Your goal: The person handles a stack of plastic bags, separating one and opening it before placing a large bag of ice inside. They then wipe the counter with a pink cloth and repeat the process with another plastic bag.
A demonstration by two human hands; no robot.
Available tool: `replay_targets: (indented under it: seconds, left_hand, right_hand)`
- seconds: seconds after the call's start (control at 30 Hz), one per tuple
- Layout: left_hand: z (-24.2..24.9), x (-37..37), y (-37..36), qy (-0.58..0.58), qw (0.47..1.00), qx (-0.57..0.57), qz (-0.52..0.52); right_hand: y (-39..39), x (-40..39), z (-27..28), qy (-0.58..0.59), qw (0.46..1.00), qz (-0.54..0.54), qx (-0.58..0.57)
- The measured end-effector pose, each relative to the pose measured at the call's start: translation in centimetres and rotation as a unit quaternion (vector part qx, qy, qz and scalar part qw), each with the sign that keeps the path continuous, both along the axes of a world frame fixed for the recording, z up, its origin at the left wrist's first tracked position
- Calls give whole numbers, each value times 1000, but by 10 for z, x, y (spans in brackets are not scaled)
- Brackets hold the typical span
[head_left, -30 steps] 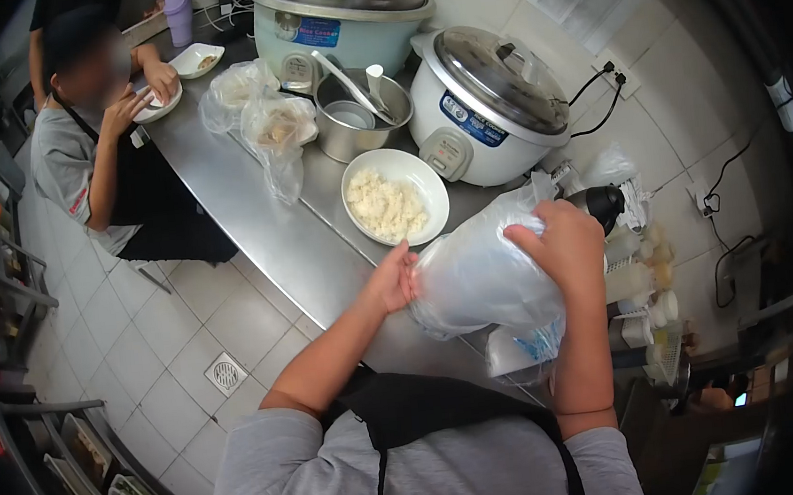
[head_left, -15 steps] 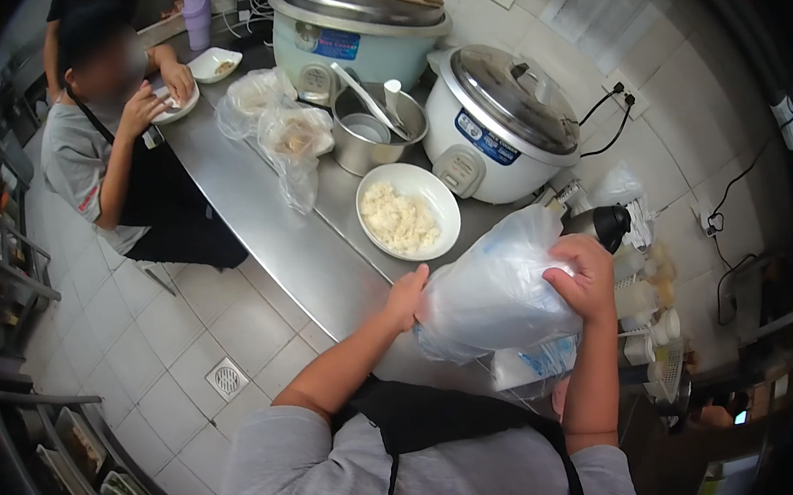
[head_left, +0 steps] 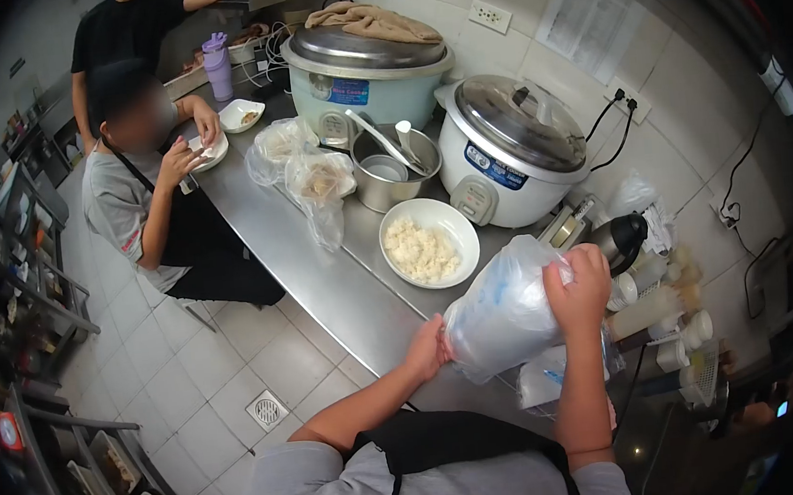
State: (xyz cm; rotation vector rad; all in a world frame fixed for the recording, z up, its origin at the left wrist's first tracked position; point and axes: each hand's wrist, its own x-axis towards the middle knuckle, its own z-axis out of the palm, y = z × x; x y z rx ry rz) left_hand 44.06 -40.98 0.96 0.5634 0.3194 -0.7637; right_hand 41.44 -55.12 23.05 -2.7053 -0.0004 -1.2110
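Between my two hands is a bulky clear plastic bag (head_left: pixel 502 318) with faint blue print; whatever may be inside cannot be made out. My left hand (head_left: pixel 427 347) grips its lower left edge, fingers partly hidden behind the plastic. At the upper right end, my right hand (head_left: pixel 581 290) is closed on the bag, thumb and fingers pressing into it. Just beyond the bag, a white bowl (head_left: pixel 463 226) of cooked rice (head_left: pixel 420 248) rests on the steel table (head_left: pixel 325 296). Another plastic package (head_left: pixel 542 378) lies below the bag, near my right forearm.
Two rice cookers (head_left: pixel 511 157) (head_left: pixel 372 80) stand along the wall. A metal pot (head_left: pixel 387 192) holds two white-handled utensils, beside knotted plastic bags (head_left: pixel 320 179). A seated person (head_left: pixel 133 195) handles a bowl at left; another person (head_left: pixel 119 36) stands behind. A black-topped flask (head_left: pixel 624 237) is at right.
The view has shifted, so the table and its items appear lower and further right. The bag looks narrower between my hands, both still on it. More of the standing person shows.
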Motion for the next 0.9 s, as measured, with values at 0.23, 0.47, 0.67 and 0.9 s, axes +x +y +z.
replay_targets:
  seconds: [0.23, 0.47, 0.67, 0.9]
  left_hand:
    - [-21, 39, 18, 22, 995, -58, -83]
    - [-27, 21, 1, -46, 996, 27, -65]
    - [-32, 11, 4, -102, 989, 80, -73]
    - [-25, 4, 8, -127, 988, 78, -49]
  right_hand:
    - [-4, 0, 1, -20, 985, 164, 57]
    - [-18, 4, 1, 23, 921, 360, 149]
    - [-21, 9, 0, 43, 894, 401, 194]
    - [-20, 9, 4, 45, 878, 431, 204]
